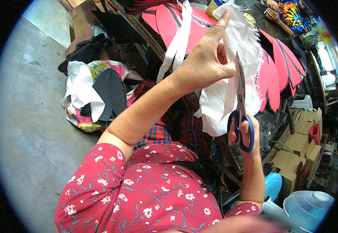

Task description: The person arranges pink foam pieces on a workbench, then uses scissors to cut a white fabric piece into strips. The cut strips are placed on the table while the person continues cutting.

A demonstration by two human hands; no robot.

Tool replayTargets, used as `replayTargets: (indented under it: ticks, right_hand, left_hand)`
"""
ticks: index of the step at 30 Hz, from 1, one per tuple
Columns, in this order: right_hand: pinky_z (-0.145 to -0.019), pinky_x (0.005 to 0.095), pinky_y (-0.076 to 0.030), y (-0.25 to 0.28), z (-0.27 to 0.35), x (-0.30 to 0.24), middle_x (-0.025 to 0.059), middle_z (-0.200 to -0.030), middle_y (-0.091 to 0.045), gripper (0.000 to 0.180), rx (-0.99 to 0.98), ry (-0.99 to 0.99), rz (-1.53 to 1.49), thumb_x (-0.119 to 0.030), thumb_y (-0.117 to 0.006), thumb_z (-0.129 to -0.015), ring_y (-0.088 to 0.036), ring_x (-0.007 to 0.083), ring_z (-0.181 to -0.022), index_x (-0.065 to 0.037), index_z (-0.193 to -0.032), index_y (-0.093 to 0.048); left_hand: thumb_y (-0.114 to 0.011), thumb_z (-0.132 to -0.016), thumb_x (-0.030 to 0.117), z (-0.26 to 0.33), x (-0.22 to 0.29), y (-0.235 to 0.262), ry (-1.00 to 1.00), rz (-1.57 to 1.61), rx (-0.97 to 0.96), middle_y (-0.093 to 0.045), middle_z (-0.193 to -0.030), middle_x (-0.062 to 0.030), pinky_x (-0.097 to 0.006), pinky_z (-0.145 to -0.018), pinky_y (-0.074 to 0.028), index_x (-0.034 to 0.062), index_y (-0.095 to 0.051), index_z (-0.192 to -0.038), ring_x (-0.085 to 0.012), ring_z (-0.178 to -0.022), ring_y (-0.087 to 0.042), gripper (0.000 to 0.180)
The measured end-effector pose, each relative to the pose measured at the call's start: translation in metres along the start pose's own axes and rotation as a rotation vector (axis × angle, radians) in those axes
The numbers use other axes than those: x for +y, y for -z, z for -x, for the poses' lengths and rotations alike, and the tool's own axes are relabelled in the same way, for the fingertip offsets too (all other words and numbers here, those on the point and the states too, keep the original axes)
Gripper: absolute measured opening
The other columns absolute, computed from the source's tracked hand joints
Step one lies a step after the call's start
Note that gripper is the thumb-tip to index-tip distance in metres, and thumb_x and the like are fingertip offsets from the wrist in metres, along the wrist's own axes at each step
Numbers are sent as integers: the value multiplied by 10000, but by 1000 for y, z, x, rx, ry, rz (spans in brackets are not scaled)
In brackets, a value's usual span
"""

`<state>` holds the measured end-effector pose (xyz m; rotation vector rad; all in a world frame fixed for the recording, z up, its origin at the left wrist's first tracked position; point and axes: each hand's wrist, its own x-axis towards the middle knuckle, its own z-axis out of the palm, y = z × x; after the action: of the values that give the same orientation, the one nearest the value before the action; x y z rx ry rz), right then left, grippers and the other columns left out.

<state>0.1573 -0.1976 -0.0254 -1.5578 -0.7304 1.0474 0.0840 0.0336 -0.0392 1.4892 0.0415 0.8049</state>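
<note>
My left hand (209,58) is raised with its index finger stretched along a white cloth (250,50) with a frayed edge. Its thumb and curled fingers pinch the cloth, which hangs down past the hand in folds. In my right hand (250,134) is a pair of scissors (240,97) with blue handles, fingers through the loops. The blades point up, close beside the left thumb and in front of the cloth. Narrow white strips (178,37) lie over pink pieces (165,23) with black bands, left of the cloth.
More pink pieces (279,66) lie at the table's right. On my left, a bag (81,122) holds black sole-shaped pieces (110,93) and white cloth scraps (81,85). Cardboard boxes (293,151) and a fan (308,209) stand at right. Across the table a person's hands (272,11) show.
</note>
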Motion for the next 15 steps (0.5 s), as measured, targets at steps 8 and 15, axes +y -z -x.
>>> replayTargets:
  ticks: [8, 15]
  right_hand:
    - [-450, 240, -424, -5, -13, 0, 40, -607, -536, 594, 17, 81, -50, -573, -647, -888, -517, 114, -467, 5, -977, -547]
    - [-438, 237, -424, -12, -8, 7, 32, -610, -537, 440, 61, 6, -63, -440, -642, -942, -511, 107, -468, -11, -951, -547]
  left_hand:
    - [-675, -697, -32, 6, -1, -9, 7, 80, -72, -525, -818, -44, -244, -637, -480, -31, -127, -1548, -97, -681, -527, 1012]
    - [-702, -767, -10, 3, -16, -4, -11, 189, 53, -561, -943, -88, -245, -675, -488, -82, -252, -1499, -107, -761, -540, 862]
